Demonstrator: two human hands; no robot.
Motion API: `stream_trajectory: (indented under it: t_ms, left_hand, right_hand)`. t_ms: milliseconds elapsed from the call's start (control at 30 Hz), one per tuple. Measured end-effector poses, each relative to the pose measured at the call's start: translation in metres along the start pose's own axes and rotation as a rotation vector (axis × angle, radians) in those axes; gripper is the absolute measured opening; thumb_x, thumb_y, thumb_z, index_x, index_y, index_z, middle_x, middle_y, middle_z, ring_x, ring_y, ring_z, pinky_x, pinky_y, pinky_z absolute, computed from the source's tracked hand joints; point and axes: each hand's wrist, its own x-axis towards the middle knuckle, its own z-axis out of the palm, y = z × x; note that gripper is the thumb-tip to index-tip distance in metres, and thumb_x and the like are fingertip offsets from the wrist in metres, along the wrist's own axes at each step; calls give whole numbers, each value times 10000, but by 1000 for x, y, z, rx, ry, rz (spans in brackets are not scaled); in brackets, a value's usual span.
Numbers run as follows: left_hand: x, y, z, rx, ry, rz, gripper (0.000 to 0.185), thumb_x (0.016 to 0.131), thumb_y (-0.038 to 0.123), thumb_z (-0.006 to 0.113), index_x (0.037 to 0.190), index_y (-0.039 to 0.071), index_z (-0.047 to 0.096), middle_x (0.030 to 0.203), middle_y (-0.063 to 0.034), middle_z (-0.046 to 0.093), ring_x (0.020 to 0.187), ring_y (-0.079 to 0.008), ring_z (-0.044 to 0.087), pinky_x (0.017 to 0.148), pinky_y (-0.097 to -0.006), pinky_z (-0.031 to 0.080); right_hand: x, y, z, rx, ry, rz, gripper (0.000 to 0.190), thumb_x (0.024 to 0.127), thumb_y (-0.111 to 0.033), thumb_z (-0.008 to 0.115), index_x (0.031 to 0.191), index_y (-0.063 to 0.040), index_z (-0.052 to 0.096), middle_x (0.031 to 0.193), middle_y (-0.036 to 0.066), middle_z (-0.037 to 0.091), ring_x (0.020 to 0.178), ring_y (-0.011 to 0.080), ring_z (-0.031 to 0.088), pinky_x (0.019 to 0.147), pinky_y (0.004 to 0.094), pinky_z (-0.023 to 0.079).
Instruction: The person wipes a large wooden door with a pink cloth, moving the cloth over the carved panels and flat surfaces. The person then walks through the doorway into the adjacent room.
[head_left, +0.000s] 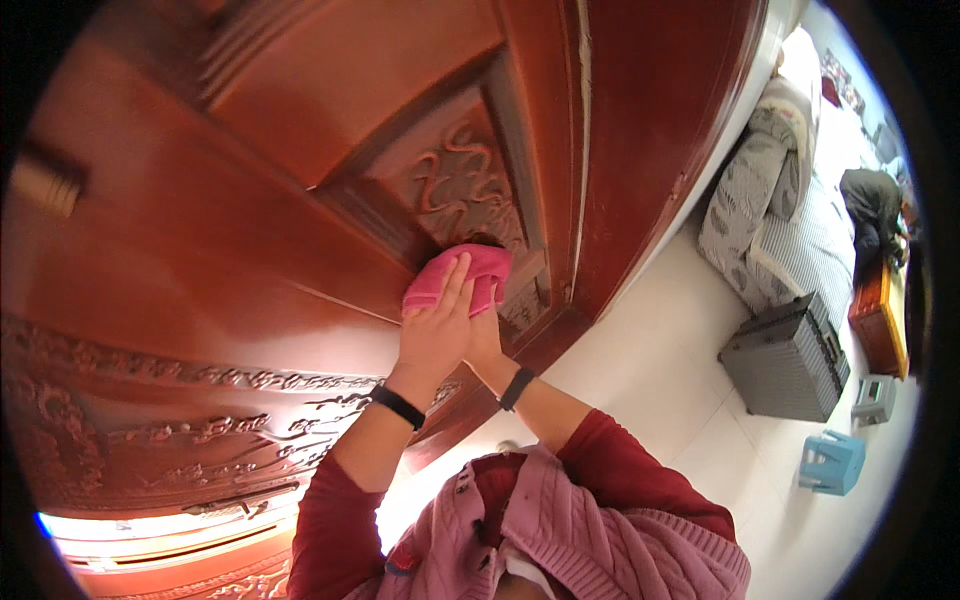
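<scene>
Both of my hands are together on a folded pink cloth (427, 285), which lies against the lower part of a carved panel (457, 180) in a reddish-brown wooden door (247, 225). My left hand (435, 330) lies on the cloth with its fingers extended over it. Close beside it, my right hand (484, 322) presses at the cloth's right part, its fingertips partly hidden by the cloth. Each wrist wears a black band. Raised curling relief shows on the panel above the cloth.
A door handle (240, 504) is at the lower left. Over the pale tiled floor (675, 375) to the right stand a grey suitcase (784, 364), a patterned sofa (750, 195), a light blue stool (831, 463) and a grey stool (874, 400). A person in dark clothing (870, 202) is beyond the sofa.
</scene>
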Motion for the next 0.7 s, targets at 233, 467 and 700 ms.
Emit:
stream_trajectory:
  t_ms: [233, 467, 700]
  left_hand:
    - [-34, -46, -116, 46, 470, -129, 537, 834, 192, 606, 1343, 23, 569, 1563, -197, 397, 1419, -358, 431, 1064, -479, 438]
    - [-68, -98, -200, 229, 854, -269, 530, 839, 252, 627, 1317, 29, 580, 1559, -266, 358, 1440, -493, 316, 1099, -666, 294]
    - [-118, -97, -116, 265, 528, -385, 488, 818, 302, 661, 1245, 66, 643, 1515, -219, 446, 1370, -387, 464, 1089, -553, 380]
  right_hand:
    - [53, -131, 61, -847, -50, -504, 788, 915, -465, 578, 1478, 42, 360, 1544, 356, 296, 1413, 535, 286, 1192, 556, 199]
    - [102, -220, 138, -900, -46, -943, 770, 847, -402, 647, 1453, 24, 435, 1553, 395, 232, 1427, 631, 193, 1092, 644, 276]
    - [51, -129, 128, -1046, -161, -902, 605, 862, -414, 629, 1368, -86, 579, 1526, 273, 377, 1402, 610, 277, 1111, 661, 273]
